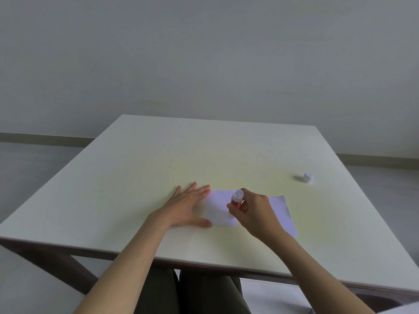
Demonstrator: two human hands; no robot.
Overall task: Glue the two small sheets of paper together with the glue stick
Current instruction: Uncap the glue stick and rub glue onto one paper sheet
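Note:
Two small white sheets lie side by side on the table. The left sheet (218, 208) has my left hand (189, 206) flat beside it, fingertips and thumb touching its left edge. My right hand (252, 210) grips the red glue stick (236, 198) above that sheet; its white end points up toward me and its lower end is hidden by my fingers. The right sheet (283, 214) lies partly under my right hand and wrist. The glue stick's white cap (308, 177) stands apart at the far right.
The pale table (158, 155) ends near my lap at the front edge and close to a grey wall at the back. My legs show under the front edge.

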